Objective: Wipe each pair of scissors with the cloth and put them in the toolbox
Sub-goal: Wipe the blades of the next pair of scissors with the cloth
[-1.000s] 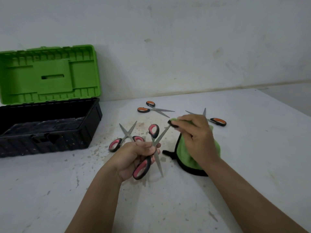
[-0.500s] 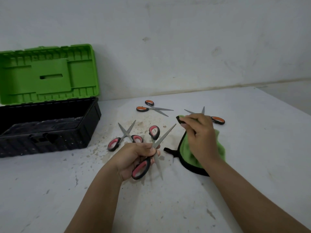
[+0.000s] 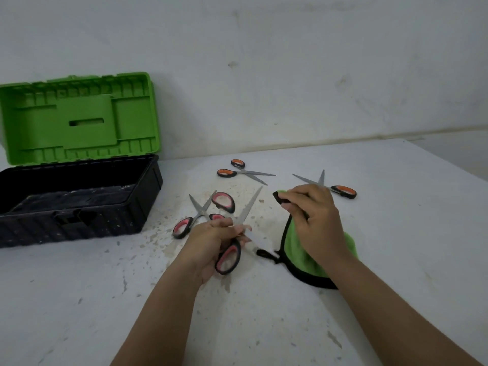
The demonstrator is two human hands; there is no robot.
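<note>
Four pairs of scissors are out on our table, none visibly in the open toolbox. Our left hand grips the pink-handled scissors, blades spread; our right hand pinches the green cloth just beside them. Another pink pair and two orange pairs lie near, so most work appears ahead.

White table, scuffed and flecked with dark chips, brownish stains gathered toward the middle. Behind, from 10 to 2 o'clock, plain pale wall marked by a few faint smudges. At 3 o'clock, table's far edge dropping away to a strip of pale floor.
</note>
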